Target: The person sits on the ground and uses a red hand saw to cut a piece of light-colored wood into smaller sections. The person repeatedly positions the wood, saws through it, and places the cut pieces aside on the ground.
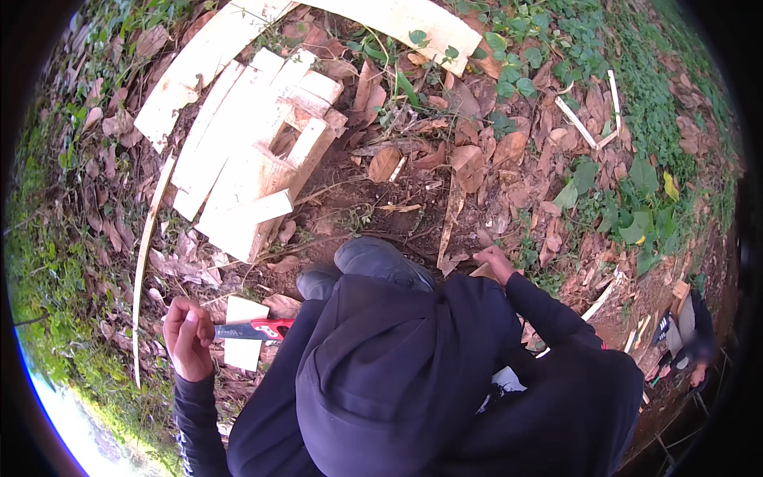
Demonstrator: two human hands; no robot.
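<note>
Leafy grnd (pixel 524 179), LH (pixel 191 338) nr saw (pixel 250 330), RH (pixel 495 263) nr wood (pixel 482 272)

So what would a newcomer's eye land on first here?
Probably the stacked pale wooden planks at upper left, on leaf-strewn ground. Then the red-handled handsaw at lower left, its blade crossing over a pale board, near the left hand. The dark hooded top also stands out at lower centre.
</note>
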